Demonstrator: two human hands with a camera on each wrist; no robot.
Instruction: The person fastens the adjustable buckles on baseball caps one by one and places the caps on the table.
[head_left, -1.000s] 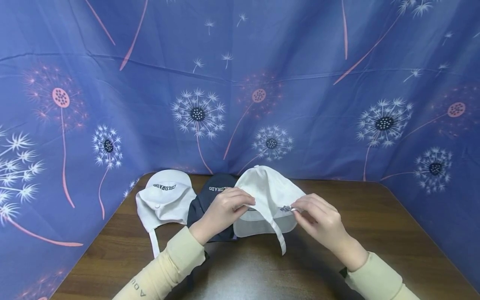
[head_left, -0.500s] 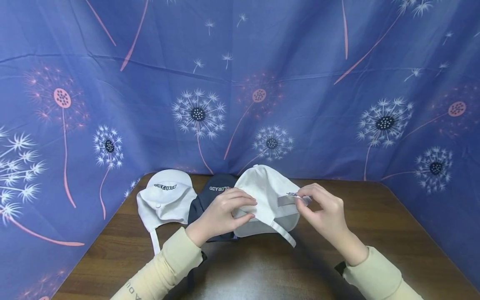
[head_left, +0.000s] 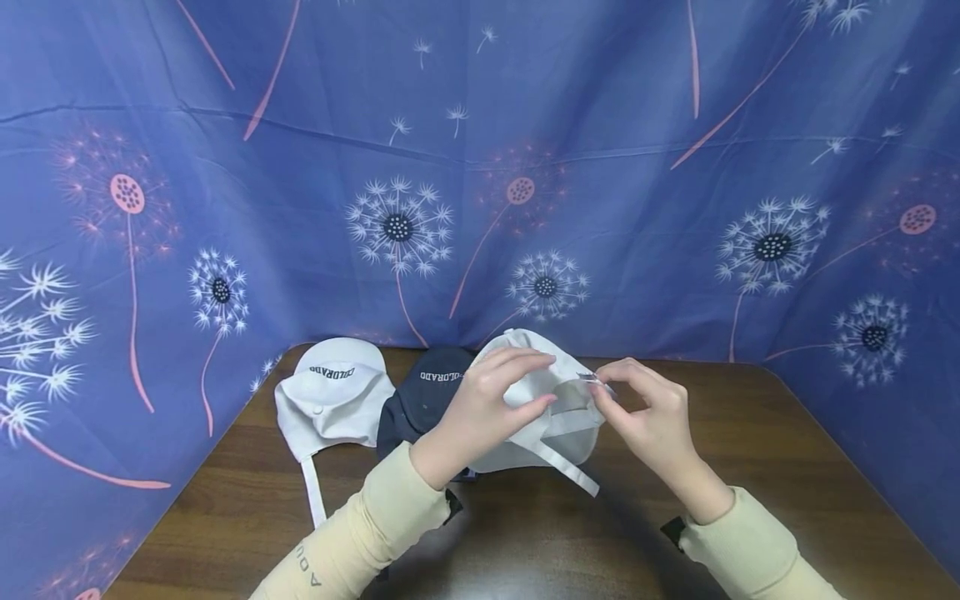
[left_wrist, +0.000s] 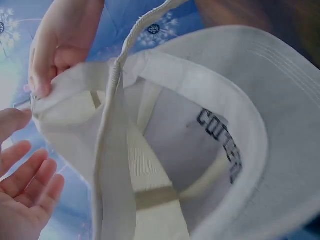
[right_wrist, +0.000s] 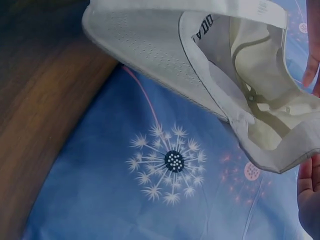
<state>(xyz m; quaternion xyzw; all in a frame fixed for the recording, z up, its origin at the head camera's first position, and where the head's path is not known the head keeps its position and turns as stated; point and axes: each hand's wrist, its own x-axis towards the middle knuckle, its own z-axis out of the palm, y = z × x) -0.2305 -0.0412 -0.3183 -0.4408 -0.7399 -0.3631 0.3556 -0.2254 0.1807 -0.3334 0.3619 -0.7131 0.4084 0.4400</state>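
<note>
Left hand (head_left: 487, 404) shifted toward buckle (head_left: 588, 377) of white cap (head_left: 542, 432), fingers spread, gripping nothing; right hand (head_left: 654, 408) pinched buckle, cap over bench (head_left: 750, 433); both hands seemingly available there

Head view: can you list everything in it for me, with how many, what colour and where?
Table: 1, brown, across the bottom
Cloth: count unclear, blue with white and pink dandelions, behind and beside the table
Left cap: 1, white, on the table
Dark cap: 1, navy, between the white caps
Held cap: 1, white, rightmost
Silvery piece: 1, grey, at the held cap's right edge
Dark bits: 2, black, near the wrists
Sleeves: 2, cream, on the forearms
Left hand: 1, bare, before the held cap
Right hand: 1, bare, pinching its edge
</note>
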